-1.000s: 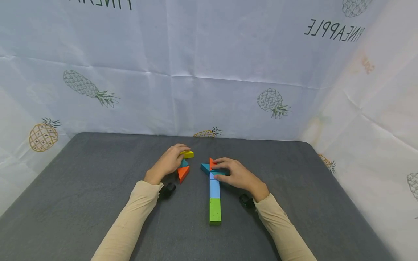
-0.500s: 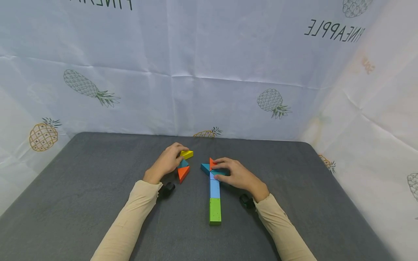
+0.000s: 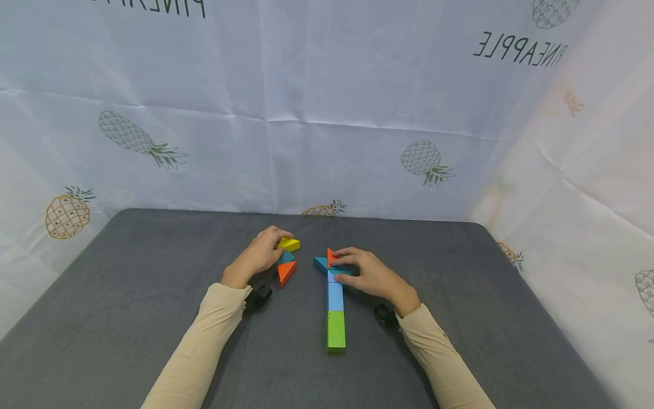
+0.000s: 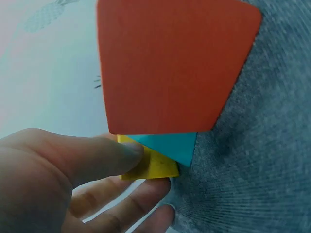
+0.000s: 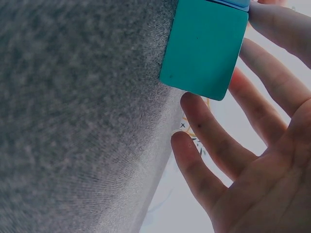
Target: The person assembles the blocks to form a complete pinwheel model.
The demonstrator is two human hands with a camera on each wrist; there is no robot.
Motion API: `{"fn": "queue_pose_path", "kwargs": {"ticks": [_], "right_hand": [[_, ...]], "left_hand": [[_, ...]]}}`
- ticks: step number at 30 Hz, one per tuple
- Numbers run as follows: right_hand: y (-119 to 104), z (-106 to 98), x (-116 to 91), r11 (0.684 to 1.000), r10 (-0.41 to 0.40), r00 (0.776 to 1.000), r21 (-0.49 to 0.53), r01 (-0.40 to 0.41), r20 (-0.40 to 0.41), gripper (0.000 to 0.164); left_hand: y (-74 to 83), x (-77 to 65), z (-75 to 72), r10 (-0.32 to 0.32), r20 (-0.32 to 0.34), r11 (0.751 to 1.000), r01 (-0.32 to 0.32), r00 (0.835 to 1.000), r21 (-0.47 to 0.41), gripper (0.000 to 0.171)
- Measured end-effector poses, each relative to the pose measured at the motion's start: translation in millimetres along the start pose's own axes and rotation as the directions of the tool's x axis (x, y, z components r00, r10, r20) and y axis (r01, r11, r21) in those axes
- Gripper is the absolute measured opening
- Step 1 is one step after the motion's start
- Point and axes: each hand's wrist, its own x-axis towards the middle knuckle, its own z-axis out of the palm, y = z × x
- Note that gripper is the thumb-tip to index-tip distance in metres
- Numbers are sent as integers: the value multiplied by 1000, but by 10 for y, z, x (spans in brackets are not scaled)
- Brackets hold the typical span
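My left hand point(image 3: 259, 253) pinches a yellow wooden block point(image 3: 291, 245), the thumb on its near face in the left wrist view. Just nearer lie a teal triangular block point(image 3: 285, 258) and an orange triangular block point(image 3: 286, 272), in a line with it. My right hand point(image 3: 375, 275) rests with loosely extended fingers at the far end of a block figure. Its fingertips touch an orange triangle point(image 3: 330, 258) and its thumb lies at a small light-blue piece point(image 3: 331, 276). Teal triangles point(image 3: 321, 264) flank that end; in the right wrist view one teal face point(image 5: 204, 48) stands beside the fingers.
From the figure, a light-blue block point(image 3: 335, 297) and a green block point(image 3: 335, 330) run toward the person. All lie on a dark grey table point(image 3: 128, 318). A pale cloth point(image 3: 327, 74) with pineapple prints hangs behind its far edge.
My left hand has drawn the yellow block slightly left and nearer, toward the teal triangle. The right hand and the block figure stay in place.
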Motion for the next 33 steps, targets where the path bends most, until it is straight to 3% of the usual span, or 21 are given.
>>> {"fn": "queue_pose_path", "kwargs": {"ticks": [10,25,33], "right_hand": [[12,4,-9,1000,-8,1000,10,8,-2,38],[11,-7,-2,1000,-16,1000,15,16,2,39],[18,-2,5,1000,-15,1000,7,15,2,39]], "left_hand": [[2,-3,9,-36,-8,999,36,999,-24,35],[48,-27,-60,-11,-75,999,7,997,-50,34],[86,-36,-83,8,-79,997,-14,997,-73,35]]}}
